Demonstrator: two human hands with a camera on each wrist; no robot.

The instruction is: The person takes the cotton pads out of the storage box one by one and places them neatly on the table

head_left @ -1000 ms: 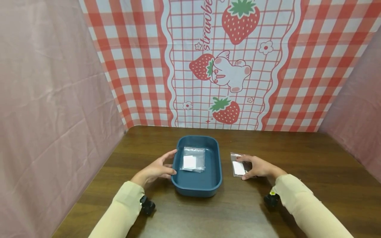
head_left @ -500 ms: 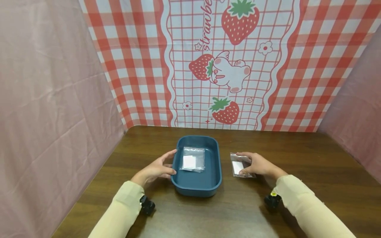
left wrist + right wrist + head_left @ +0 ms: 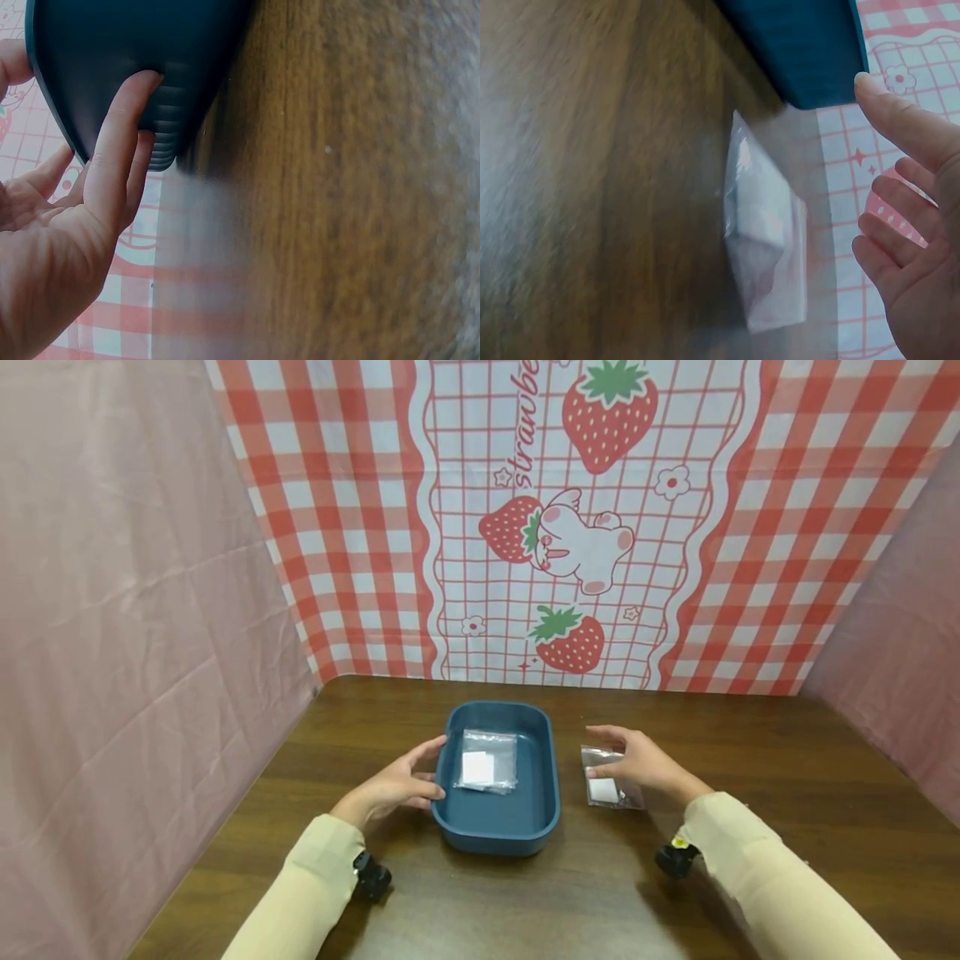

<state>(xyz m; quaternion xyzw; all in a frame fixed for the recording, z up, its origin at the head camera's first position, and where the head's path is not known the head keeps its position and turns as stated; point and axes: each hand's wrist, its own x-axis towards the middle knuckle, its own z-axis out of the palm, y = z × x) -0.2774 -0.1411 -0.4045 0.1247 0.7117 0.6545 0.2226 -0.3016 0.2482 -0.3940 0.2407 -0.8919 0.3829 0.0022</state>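
A dark blue rectangular bin [image 3: 498, 841] stands on the table, with clear zip bags [image 3: 504, 750] holding white squares lying inside it. My left hand [image 3: 388, 789] rests at the bin's left side; in the left wrist view its extended fingers [image 3: 112, 142] touch the outer wall. To the right of the bin, another clear zip bag [image 3: 603, 790] with a white piece inside lies on the wood. Over that bag hovers my right hand [image 3: 647, 767], fingers spread and holding nothing. The right wrist view shows a gap between the fingers and the bag [image 3: 761, 232].
The brown wooden table [image 3: 600, 902] reaches back to a red-and-white checked cloth [image 3: 360, 527] with strawberry prints. Pink fabric [image 3: 150, 635] hangs along the left side, and more pink fabric [image 3: 888, 635] closes off the right.
My right hand has come up off the bag on the table and shifted slightly away from me, leaving the bag in place. My left hand and the bin have stayed still.
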